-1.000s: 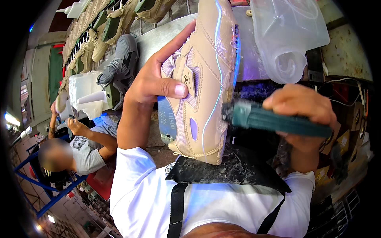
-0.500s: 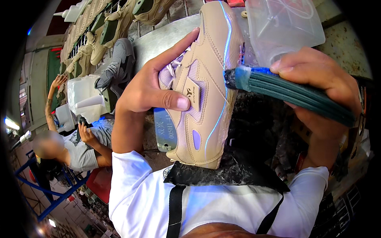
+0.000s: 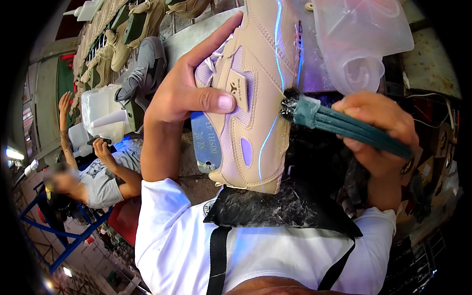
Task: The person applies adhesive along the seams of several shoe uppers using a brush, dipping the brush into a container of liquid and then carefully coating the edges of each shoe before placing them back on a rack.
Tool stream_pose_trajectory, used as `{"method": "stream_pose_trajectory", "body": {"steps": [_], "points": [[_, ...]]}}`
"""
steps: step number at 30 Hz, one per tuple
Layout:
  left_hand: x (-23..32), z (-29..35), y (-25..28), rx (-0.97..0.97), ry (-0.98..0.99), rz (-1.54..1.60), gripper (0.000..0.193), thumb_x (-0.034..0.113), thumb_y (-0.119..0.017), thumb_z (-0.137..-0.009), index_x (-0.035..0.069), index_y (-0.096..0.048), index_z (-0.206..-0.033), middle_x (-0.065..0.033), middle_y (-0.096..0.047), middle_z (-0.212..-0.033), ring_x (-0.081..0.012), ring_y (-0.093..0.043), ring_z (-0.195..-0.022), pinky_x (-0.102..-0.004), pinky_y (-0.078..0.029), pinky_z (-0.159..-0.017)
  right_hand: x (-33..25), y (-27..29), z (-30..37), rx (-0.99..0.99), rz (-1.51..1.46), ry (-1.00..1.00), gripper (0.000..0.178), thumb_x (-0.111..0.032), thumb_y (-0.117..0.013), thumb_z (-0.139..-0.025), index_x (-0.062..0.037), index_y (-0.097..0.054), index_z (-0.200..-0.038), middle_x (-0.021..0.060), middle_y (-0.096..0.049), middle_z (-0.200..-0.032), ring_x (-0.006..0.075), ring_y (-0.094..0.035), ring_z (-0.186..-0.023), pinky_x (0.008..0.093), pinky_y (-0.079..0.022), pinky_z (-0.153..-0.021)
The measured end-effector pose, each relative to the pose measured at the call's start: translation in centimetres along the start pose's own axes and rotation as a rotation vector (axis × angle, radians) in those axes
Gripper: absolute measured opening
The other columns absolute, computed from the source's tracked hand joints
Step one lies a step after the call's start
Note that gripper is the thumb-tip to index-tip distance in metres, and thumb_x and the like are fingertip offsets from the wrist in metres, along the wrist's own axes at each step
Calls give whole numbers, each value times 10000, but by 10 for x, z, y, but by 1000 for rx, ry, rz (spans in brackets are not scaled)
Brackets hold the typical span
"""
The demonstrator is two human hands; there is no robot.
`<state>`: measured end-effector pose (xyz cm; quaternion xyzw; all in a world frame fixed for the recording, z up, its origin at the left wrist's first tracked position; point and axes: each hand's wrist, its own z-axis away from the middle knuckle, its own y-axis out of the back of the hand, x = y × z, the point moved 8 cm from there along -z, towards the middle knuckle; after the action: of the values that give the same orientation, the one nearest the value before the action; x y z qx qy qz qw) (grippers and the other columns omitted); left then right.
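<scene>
A beige shoe upper [image 3: 263, 78] with lilac mesh stands tilted in front of me. A glowing blue line runs along its side near the lower edge. My left hand [image 3: 191, 96] is closed around it from the lace side, thumb on the side tag. In my right hand [image 3: 378, 125] is a brush [image 3: 344, 125] with a dark green ridged handle. Its black bristles touch the shoe's side at the blue line. A blue plate [image 3: 206, 142] with markings shows behind the heel end.
A translucent plastic container [image 3: 361, 29] lies at the upper right on a metal surface. Several beige shoes [image 3: 115, 46] hang on a rack at upper left, beside a grey shoe [image 3: 147, 64]. Another person in a grey shirt [image 3: 103, 179] is at the left. A black apron [image 3: 275, 206] covers my chest.
The shoe has shifted slightly upward in the picture. My right hand and brush have moved a little down, and the bristles now show more fully against the shoe's side.
</scene>
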<state>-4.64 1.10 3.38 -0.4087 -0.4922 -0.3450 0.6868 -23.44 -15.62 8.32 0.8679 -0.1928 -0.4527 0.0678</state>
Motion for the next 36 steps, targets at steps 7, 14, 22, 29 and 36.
{"method": "stream_pose_trajectory", "body": {"steps": [7, 14, 22, 29, 36], "points": [[-2, -6, 10, 73, -57, -161, 1187, 288, -880, -620, -34, -272, -1588, -170, -427, -1568, -255, -443, -1433, -348, -270, -1197, -14, -17, 19, 126, 20, -87, 316, -35, -704, -846, 92, -636, -1127, 237, -716, -930, 264, -711, -740, 383, -596, -697], [16, -5, -10, 150, 93, 134, 1226, 61, -908, -591, -85, -198, -1580, -212, -412, -1557, -264, -450, -1418, -367, -298, -1190, -27, -18, 8, -33, 44, -198, 310, -23, -735, -824, 87, -651, -1101, 229, -723, -961, 332, -728, -869, 412, -597, -770], [6, -2, -2, 140, 104, 163, 1225, 37, -900, -568, -81, -217, -1578, -204, -409, -1565, -267, -431, -1436, -369, -271, -1210, -32, -14, -7, -252, 28, -231, 311, -66, -731, -826, 66, -665, -1100, 232, -716, -1008, 322, -725, -891, 402, -590, -794], [-4, -1, 7, 142, 113, 141, 1165, 82, -855, -608, -49, -238, -1587, -174, -420, -1570, -260, -445, -1430, -359, -289, -1205, -36, -8, -17, -360, 97, -216, 288, -133, -735, -841, 27, -679, -1074, 212, -728, -981, 308, -728, -884, 394, -588, -794], [-9, -2, 5, 196, 133, 170, 1074, 0, -756, -646, -35, -243, -1589, -175, -448, -1555, -277, -475, -1408, -371, -329, -1194, -36, 2, -21, -436, 213, -132, 336, -194, -779, -810, 22, -687, -1049, 202, -737, -980, 313, -732, -887, 396, -589, -800]]}}
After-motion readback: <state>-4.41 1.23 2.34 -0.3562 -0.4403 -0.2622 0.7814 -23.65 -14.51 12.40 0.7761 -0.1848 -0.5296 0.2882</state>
